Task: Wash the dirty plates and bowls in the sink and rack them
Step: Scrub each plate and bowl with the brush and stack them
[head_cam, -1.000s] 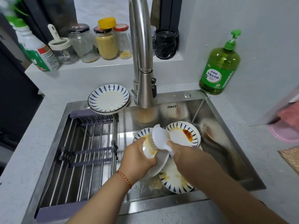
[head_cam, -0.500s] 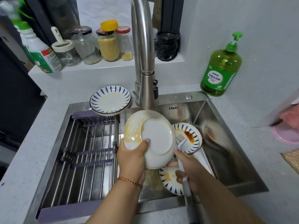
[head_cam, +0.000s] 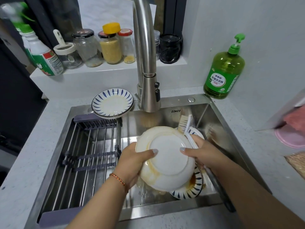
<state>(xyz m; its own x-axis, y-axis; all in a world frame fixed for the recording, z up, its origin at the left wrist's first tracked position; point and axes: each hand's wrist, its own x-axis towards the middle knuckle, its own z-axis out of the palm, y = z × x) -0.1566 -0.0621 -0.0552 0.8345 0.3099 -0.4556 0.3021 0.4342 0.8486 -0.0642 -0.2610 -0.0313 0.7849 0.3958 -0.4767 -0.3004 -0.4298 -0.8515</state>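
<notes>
Left hand and right hand grip opposite rims of an upturned, stained plate over the sink, thumbs pressed on its underside. The right hand also clasps a brush, bristles pointing away. Beneath lie two patterned dishes; left of the left hand sits the rack.

the upturned plate hides most of two patterned plates beneath it.

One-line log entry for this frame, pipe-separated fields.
stage: washing | left hand: grips stained white plate, underside up | right hand: holds white-handled dish brush, thumb on plate | rack: no dishes
</notes>
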